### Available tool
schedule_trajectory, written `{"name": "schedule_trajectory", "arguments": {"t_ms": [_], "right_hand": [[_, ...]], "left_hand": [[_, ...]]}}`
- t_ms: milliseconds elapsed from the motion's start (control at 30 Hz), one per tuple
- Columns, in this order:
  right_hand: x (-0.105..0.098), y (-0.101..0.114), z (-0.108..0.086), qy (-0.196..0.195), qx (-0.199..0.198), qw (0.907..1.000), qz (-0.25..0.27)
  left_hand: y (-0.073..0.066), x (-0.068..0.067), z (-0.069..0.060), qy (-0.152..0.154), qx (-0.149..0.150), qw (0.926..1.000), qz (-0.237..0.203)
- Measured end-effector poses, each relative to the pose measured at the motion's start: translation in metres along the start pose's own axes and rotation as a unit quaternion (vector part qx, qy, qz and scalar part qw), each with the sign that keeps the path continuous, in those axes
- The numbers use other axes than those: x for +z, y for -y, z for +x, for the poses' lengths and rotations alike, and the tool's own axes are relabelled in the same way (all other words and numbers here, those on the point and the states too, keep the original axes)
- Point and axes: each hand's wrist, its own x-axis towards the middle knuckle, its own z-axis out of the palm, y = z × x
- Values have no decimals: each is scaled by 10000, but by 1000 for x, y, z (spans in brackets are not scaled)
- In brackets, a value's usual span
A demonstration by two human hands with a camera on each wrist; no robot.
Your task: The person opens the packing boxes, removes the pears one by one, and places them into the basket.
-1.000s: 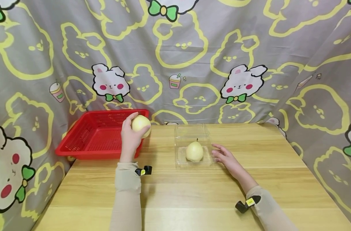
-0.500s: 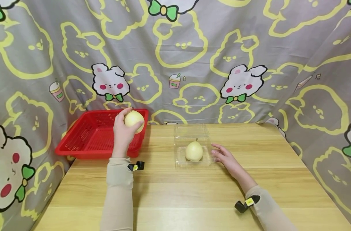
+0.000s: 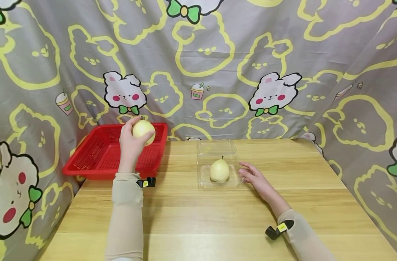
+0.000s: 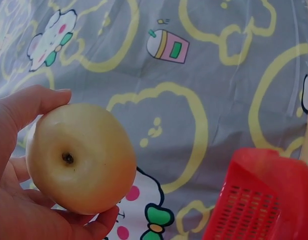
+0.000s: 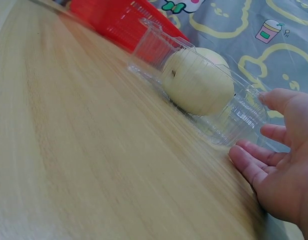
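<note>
My left hand (image 3: 130,143) grips a pale yellow pear (image 3: 144,132), thumb on the near side and fingers around its far side, raised above the red basket (image 3: 84,173). The left wrist view shows the held pear (image 4: 86,160) with its dark blossom end facing the camera. A second pear (image 3: 219,171), stem up, sits inside a clear plastic box (image 3: 203,181) whose lid is folded back. Beside the box's right wall, my right hand (image 3: 255,179) has its fingers extended; in the right wrist view the fingertips (image 5: 264,97) are at the box's edge, perhaps touching it.
The slotted red basket stands at the table's back left, and no fruit shows in its visible part. A wooden table (image 3: 198,221) carries everything. Grey curtains (image 3: 218,65) printed with rabbits hang close behind and along both sides.
My left hand has carried the pear left and slightly upward, from the basket's right rim to over its interior. The right hand, the box and the pear inside it look unmoved.
</note>
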Motion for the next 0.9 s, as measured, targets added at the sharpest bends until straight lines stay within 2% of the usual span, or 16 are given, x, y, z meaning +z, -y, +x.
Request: {"name": "schedule_trajectory", "arguments": {"t_ms": [300, 500, 700, 900], "right_hand": [[0, -1, 0, -25, -15, 10000, 36], [0, -1, 0, 7, -43, 10000, 21], [0, 0, 0, -18, 17, 10000, 22], [0, -1, 0, -17, 30, 10000, 50]], "left_hand": [[-4, -10, 16, -86, -47, 9999, -60], [-5, -18, 25, -74, -225, 9996, -178], [-1, -25, 35, -63, -317, 9986, -425], [5, -31, 47, -105, -539, 9966, -608]]}}
